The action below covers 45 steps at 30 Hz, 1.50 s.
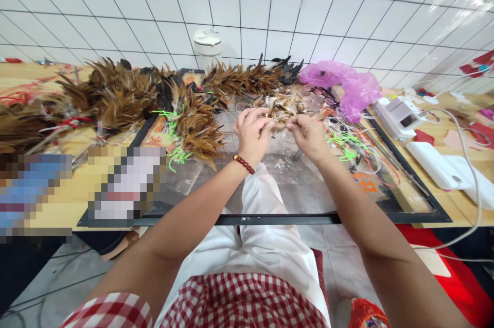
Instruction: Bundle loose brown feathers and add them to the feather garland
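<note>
My left hand [252, 132], with a beaded bracelet [244, 164] at its wrist, is closed in a pinch on what looks like a small feather. Facing it, my right hand [307, 135] pinches with thumb and forefinger; whatever is between those fingertips is too small to make out. Just behind both hands lies a heap of loose pale-brown feathers [291, 102]. To the left stands a bunch of brown feathers [196, 124] with bright green strings [175, 124]. A long row of brown feathers [243, 80] runs along the back.
A black-framed glass panel [278, 219] lies before me on the wooden table. Behind are a white lidded cup [207, 46] and a tiled wall. A purple plastic bag [343, 83], green strings [349, 143], white devices [399, 117] and a cable are on the right. More feather bunches [119, 91] lie left.
</note>
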Tool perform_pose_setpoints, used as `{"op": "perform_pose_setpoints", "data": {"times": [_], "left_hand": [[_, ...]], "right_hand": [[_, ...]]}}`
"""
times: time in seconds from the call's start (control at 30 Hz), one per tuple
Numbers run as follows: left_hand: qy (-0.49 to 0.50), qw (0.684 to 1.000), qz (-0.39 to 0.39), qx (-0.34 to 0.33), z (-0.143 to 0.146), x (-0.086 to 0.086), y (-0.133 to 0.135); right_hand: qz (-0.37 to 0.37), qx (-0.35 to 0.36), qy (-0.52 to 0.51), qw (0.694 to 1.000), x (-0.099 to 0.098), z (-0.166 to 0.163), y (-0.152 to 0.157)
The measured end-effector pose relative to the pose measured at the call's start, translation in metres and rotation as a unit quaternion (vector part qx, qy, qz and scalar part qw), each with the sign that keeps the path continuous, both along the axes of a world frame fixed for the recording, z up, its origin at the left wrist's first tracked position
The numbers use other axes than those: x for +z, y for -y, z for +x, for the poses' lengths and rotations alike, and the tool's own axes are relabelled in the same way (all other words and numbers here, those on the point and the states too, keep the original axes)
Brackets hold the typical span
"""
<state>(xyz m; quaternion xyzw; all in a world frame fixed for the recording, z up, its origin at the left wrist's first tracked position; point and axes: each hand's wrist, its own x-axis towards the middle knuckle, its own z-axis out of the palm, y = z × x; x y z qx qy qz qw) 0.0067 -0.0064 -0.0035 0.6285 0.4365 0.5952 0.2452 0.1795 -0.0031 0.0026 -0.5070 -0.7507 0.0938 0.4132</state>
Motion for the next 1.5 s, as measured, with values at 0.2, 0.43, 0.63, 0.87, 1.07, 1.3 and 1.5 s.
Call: {"op": "perform_pose_setpoints", "data": {"times": [0.2,0.43,0.63,0.87,1.07,1.3,1.5], "left_hand": [[0.001,0.998,-0.057,-0.021,0.005,-0.002,0.002],[0.061,0.985,-0.127,-0.096,0.006,-0.004,-0.002],[0.091,0.975,-0.165,-0.115,0.007,-0.006,-0.003],[0.045,0.981,-0.132,-0.138,0.007,-0.01,-0.003],[0.057,0.98,-0.144,-0.126,0.007,-0.013,-0.002],[0.07,0.971,-0.173,-0.153,0.005,-0.005,0.001],[0.059,0.955,-0.197,-0.214,0.005,-0.001,0.005]], "right_hand": [[0.065,0.035,0.077,0.994,-0.001,-0.011,0.006],[0.075,0.012,0.055,0.996,-0.002,-0.012,0.006],[0.023,-0.017,-0.049,0.998,0.005,-0.01,0.008],[-0.075,0.047,-0.201,0.975,0.008,-0.012,0.007],[-0.045,0.107,-0.111,0.987,0.007,-0.009,0.006],[0.023,0.118,-0.06,0.991,0.008,-0.012,0.008],[0.028,0.114,-0.064,0.991,0.01,-0.01,0.008]]}}
